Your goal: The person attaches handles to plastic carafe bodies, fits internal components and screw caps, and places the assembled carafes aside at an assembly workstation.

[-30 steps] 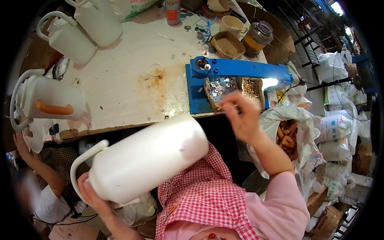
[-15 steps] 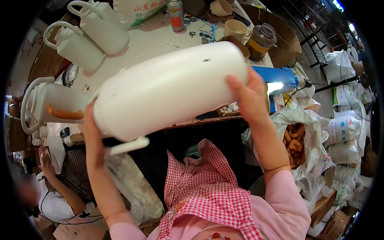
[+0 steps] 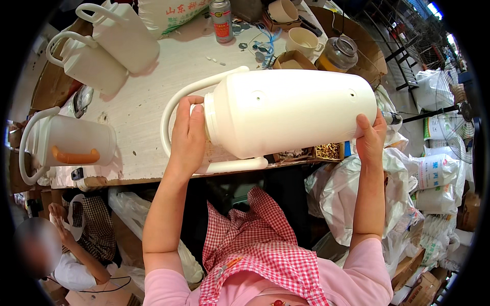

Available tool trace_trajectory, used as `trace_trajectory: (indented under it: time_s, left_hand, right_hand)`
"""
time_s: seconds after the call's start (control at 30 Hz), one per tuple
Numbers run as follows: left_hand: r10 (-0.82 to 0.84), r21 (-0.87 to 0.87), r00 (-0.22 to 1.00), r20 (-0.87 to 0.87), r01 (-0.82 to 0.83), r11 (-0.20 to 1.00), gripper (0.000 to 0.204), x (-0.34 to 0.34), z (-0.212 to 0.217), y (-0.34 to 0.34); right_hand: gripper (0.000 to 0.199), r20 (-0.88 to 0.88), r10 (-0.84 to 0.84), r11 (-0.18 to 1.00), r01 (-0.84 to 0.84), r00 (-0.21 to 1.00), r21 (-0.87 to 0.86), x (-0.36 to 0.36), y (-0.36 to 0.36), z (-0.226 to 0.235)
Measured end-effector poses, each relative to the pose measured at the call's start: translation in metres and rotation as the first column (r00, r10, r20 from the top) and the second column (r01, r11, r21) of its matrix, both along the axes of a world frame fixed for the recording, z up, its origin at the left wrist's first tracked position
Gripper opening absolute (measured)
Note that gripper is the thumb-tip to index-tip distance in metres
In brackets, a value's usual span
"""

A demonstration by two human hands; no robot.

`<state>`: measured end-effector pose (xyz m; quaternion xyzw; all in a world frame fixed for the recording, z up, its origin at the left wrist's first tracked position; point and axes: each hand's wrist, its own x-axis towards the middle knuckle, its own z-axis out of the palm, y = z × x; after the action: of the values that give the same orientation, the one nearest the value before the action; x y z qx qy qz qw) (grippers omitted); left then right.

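Observation:
I hold a cream-white plastic jug body (image 3: pixel 296 112) sideways above the table's front edge, its threaded neck to the left. My left hand (image 3: pixel 188 135) is closed on the neck end, fingers over the rim. At the base on the right, my right hand (image 3: pixel 371 136) grips with the thumb on the near side; the fingers behind are mostly hidden. A curved white carrying handle (image 3: pixel 167 109) loops around the neck end, one arm along the near side. Two small holes show in the upward side. Left of my hands lies another white jug (image 3: pixel 76 133) with an orange grip (image 3: pixel 75 155).
Two white jugs (image 3: pixel 125 38) stand at the back left of the table (image 3: pixel 145 122). Behind are a spray can (image 3: pixel 221 21), a cup (image 3: pixel 303 43) and a jar (image 3: pixel 337 55). A box of brass-coloured screws (image 3: pixel 329 151), a plastic bag (image 3: pixel 347 188) and a seated co-worker (image 3: pixel 76 255) are nearby.
The jug has moved right, levelled out and turned, so both holes and the neck now show. My left hand has shifted right with it. The blue tool with its light is now mostly hidden.

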<state>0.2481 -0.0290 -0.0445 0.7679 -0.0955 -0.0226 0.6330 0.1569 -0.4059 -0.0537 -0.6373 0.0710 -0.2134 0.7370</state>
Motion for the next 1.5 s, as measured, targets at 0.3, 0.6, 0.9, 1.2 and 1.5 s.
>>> trace_trajectory:
  time_s: [0.3,0.6,0.9,1.2,1.5]
  left_hand:
    - [-0.016,0.065,1.0,0.02,0.015,0.998,0.028,0.008,0.001,0.001]
    - [-0.119,0.21,0.992,0.035,0.109,0.972,0.032,0.022,-0.003,0.008]
    - [-0.294,0.4,0.864,0.409,0.12,0.909,0.04,0.019,0.027,-0.054]
    - [-0.343,0.421,0.859,0.38,0.169,0.891,0.044,0.021,0.029,-0.05]
    - [-0.31,0.41,0.9,0.307,0.169,0.896,0.042,0.017,0.034,-0.06]
  right_hand:
    - [0.056,0.015,-0.012,1.0,0.012,1.0,-0.003,0.002,-0.001,-0.004]
    - [0.049,-0.14,0.014,0.996,-0.027,0.99,-0.091,-0.009,0.008,0.02]
    - [0.031,-0.03,-0.142,0.948,0.128,0.989,-0.292,-0.047,-0.037,0.006]
    - [0.026,-0.482,-0.722,0.492,-0.122,0.496,-0.862,-0.233,-0.1,-0.081]
    - [0.023,-0.378,-0.633,0.479,-0.042,0.676,-0.877,-0.216,-0.07,-0.124]
